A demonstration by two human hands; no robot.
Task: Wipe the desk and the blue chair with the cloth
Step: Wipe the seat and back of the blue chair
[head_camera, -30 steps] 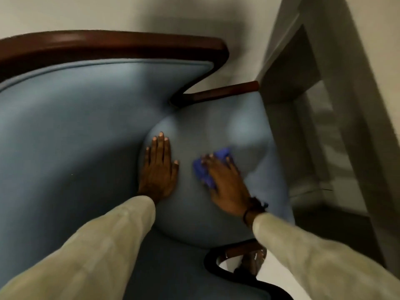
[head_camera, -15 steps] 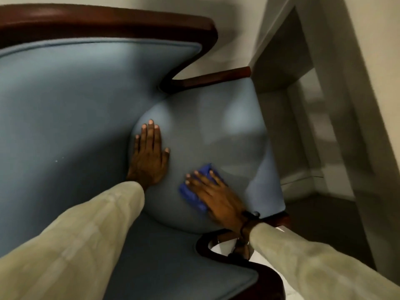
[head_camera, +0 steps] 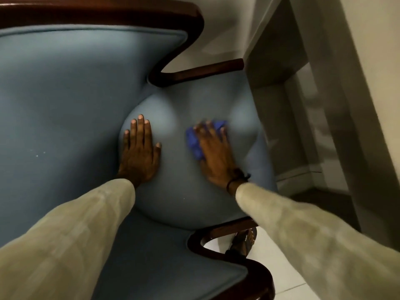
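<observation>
One chair (head_camera: 65,94), one cloth (head_camera: 194,142), two hands (head_camera: 139,152) (head_camera: 216,155)

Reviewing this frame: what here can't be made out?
1. cloth: head view, mostly under the right hand; both are motion-blurred.
2. blue chair: head view, cut by the left and bottom edges; the left sleeve covers part of the seat.
3. grey furniture, maybe the desk: head view, mostly beyond the right edge.
4. brown object under the armrest: small, partly behind the right sleeve.

Pale wall (head_camera: 225,29), white floor tiles (head_camera: 287,263), white skirting board (head_camera: 294,176)
</observation>
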